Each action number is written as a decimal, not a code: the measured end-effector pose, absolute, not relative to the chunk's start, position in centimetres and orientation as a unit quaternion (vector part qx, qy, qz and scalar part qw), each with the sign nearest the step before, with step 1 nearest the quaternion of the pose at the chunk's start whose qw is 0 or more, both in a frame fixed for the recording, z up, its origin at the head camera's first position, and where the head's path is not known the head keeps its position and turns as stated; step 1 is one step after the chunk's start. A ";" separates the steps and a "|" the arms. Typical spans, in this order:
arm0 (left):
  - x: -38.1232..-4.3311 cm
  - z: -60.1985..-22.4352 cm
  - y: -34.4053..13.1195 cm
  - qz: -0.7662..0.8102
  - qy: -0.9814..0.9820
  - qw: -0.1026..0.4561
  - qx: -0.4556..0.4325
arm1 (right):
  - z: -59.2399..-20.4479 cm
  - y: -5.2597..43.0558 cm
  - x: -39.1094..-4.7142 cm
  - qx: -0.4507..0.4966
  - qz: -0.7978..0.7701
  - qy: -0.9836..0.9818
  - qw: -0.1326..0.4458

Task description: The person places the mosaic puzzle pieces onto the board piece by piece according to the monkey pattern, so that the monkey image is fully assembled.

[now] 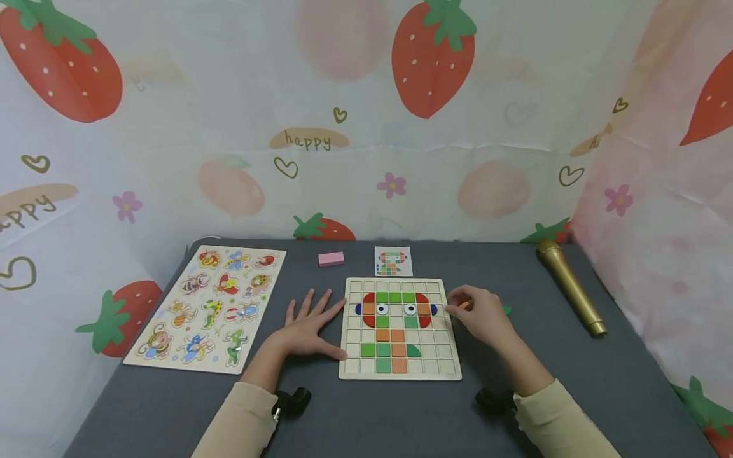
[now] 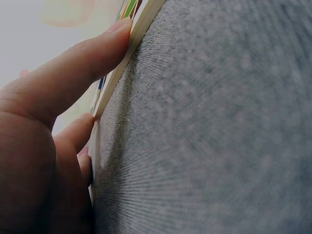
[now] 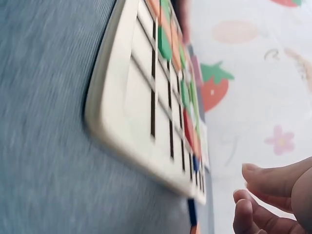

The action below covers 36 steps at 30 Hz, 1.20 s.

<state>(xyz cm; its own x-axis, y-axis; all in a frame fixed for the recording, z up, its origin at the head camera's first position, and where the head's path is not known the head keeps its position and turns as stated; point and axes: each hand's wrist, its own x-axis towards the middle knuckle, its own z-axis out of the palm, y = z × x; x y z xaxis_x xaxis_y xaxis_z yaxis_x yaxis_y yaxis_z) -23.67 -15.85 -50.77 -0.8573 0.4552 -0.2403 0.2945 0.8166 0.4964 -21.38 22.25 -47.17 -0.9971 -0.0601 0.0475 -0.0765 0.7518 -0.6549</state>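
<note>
A pale square grid board (image 1: 354, 318) lies on the dark cloth, its colored tiles forming a figure with two white eye pieces. My left hand (image 1: 307, 332) is spread flat at the board's left side, with thumb (image 2: 105, 51) and index fingertip touching its edge. Beside the board's upper right edge, my right hand (image 1: 485, 316) hovers with fingers loosely bent. Nothing shows between its thumb (image 3: 265, 178) and fingers in the right wrist view. Below that hand lie a blue piece (image 3: 192, 210) and an orange piece (image 3: 195, 228). A green piece (image 1: 506, 310) peeks out behind it.
A small picture card (image 1: 392, 261) lies just behind the board, with a pink block (image 1: 331, 259) to its left. A large board of cartoon insects and animals (image 1: 177, 312) occupies the left side. A gold microphone (image 1: 572, 289) rests at the right.
</note>
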 end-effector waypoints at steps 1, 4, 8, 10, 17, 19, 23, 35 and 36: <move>-23.7 -50.8 -15.8 0.227 0.937 0.177 0.200 | -47.3 22.6 -21.5 0.033 0.349 -0.936 0.010; -23.7 -50.8 -15.8 0.224 0.937 0.178 0.199 | -47.6 23.8 -21.5 0.023 0.350 -0.936 0.007; -23.6 -50.8 -15.7 0.222 0.937 0.179 0.200 | -47.9 25.4 -21.3 0.020 0.349 -0.937 0.015; -23.6 -50.8 -15.7 0.222 0.937 0.180 0.200 | -47.9 26.3 -21.2 0.018 0.345 -0.938 0.019; -23.6 -50.6 -15.7 0.220 0.938 0.181 0.200 | -48.0 29.2 -20.3 0.010 0.331 -0.943 0.018; -23.7 -50.6 -15.7 0.221 0.937 0.179 0.202 | -48.0 29.9 -20.0 0.006 0.328 -0.945 0.014; -23.7 -50.7 -15.8 0.220 0.938 0.178 0.201 | -48.1 31.0 -19.5 0.000 0.320 -0.947 -0.004; -23.8 -50.9 -15.9 0.221 0.938 0.182 0.196 | -48.3 31.9 -19.2 -0.006 0.306 -0.951 -0.031; -23.8 -50.9 -15.9 0.221 0.938 0.182 0.197 | -48.2 31.9 -19.2 -0.006 0.305 -0.952 -0.033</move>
<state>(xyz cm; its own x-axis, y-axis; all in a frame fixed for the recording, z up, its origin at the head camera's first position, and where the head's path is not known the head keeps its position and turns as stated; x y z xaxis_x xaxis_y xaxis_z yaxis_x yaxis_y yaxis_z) -23.84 -15.86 -50.90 -0.8561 0.4495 -0.2548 0.2881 0.8246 0.4869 -19.24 31.86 -48.24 -0.9978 -0.0092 -0.0656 0.0307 0.8135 -0.5808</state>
